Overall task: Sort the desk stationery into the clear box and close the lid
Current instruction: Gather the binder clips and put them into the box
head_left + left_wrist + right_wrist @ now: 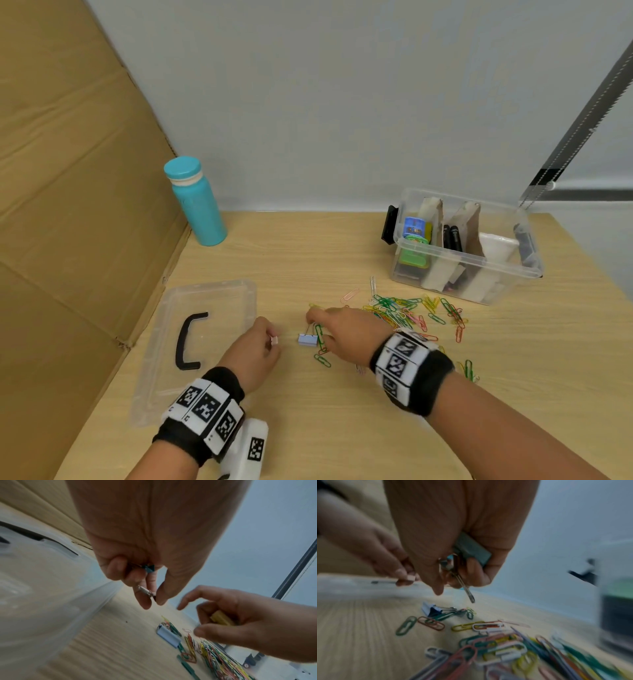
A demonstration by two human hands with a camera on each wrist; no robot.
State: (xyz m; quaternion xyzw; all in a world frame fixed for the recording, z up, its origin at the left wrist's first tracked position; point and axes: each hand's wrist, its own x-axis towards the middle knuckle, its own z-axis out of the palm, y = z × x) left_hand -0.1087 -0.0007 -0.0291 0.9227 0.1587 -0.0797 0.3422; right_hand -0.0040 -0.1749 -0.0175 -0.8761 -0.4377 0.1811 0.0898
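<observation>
1. The left hand (255,346) is curled, pinching a small pale binder clip (274,340) between thumb and forefinger; the left wrist view shows a second, teal clip (150,568) tucked deeper in the same fist.
2. The right hand (346,330) is also clenched on clips: the right wrist view shows a grey-green clip (471,550) with wire handles hanging out of its curled fingers, and the left wrist view shows a yellow one (222,618) in its palm. Its fingertips hover just over a lilac clip (307,339).
3. The lilac clip lies on the desk (342,428) between the two hands, a folded sheet-metal wedge; its wire handles point away from the person, toward the wall.
4. Paper clips (407,310), thin coated wire loops in green, yellow, pink, red and white, lie scattered flat to the right, pointing every way.
5. The box (462,260), clear plastic with cardboard dividers, stands open at the far right, well apart from the hands, partly filled.
6. Its lid (219,294), clear with a black handle, lies flat on the left, just beside the left hand.
7. A smooth teal bottle (198,205) stands upright by the cardboard sheet (68,205).
</observation>
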